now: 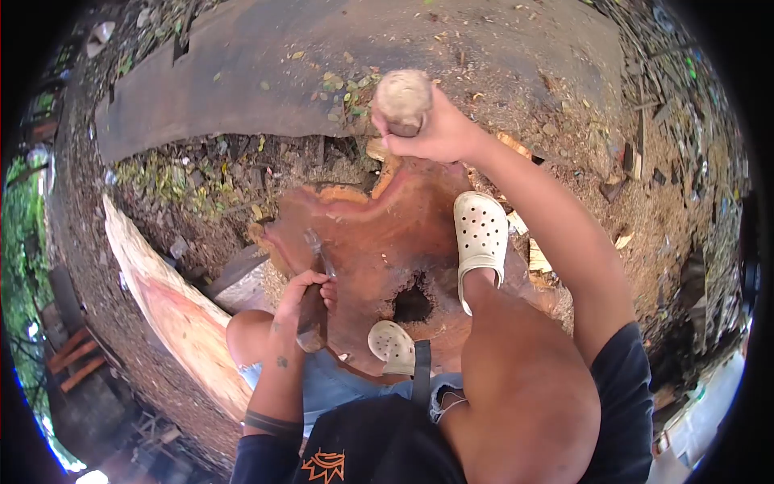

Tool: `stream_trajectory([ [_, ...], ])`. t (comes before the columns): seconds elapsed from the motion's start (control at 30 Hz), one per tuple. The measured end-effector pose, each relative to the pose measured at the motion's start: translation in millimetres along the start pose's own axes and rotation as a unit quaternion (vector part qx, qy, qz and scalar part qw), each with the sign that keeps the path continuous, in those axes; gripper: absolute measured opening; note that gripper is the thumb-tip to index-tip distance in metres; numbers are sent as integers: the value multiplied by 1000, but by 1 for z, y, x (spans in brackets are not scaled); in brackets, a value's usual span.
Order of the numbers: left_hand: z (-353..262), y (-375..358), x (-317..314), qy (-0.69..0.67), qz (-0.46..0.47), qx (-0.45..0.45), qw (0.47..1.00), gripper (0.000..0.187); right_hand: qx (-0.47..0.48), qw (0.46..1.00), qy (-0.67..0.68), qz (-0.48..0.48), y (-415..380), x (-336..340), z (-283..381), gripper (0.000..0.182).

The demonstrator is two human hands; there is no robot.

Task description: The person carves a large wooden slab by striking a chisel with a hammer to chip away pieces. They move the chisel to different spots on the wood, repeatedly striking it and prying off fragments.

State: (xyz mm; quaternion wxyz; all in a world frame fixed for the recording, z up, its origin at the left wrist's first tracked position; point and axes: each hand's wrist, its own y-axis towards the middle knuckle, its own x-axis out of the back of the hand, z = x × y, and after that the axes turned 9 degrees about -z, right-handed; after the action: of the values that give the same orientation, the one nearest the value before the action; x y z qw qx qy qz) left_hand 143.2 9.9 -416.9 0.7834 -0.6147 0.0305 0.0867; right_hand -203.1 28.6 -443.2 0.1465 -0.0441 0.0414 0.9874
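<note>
My left hand (pixel 305 292) is closed round a chisel (pixel 313 319) with a thick dark wooden handle. Its metal blade points away from me, over the reddish wood slab (pixel 379 234). Farther forward, my right hand (pixel 431 125) grips a wooden mallet (pixel 405 93), raised above the slab's far edge; its pale, rounded end faces the camera. Mallet and chisel are well apart. A dark, ragged hole (pixel 413 302) lies in the slab, right of my left hand.
One cream clog (pixel 481 234) rests on the slab at the right, another (pixel 392 343) near the hole. A long pale wood piece (pixel 173 310) lies at the left. Beyond the slab is a flat dark sheet (pixel 242 81), with leaves and wood chips about.
</note>
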Motion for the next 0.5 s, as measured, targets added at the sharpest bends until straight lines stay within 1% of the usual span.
stream_trajectory([
  [0.07,4,5,-4,19,-7,-14,1000,18,-18,999,-11,-31,-1,-1,0,29],
  [0.1,5,8,-5,32,-33,-10,999,13,-16,1000,-19,-15,-1,1,-1,30],
  [0.3,12,15,-9,49,-50,-33,997,8,-44,997,56,25,-6,0,14,36],
  [0.4,14,15,-11,53,-51,-41,996,8,-41,999,28,-1,-7,0,15,38],
  [0.5,15,14,-12,49,-54,-45,996,8,-28,999,41,22,-6,3,6,39],
])
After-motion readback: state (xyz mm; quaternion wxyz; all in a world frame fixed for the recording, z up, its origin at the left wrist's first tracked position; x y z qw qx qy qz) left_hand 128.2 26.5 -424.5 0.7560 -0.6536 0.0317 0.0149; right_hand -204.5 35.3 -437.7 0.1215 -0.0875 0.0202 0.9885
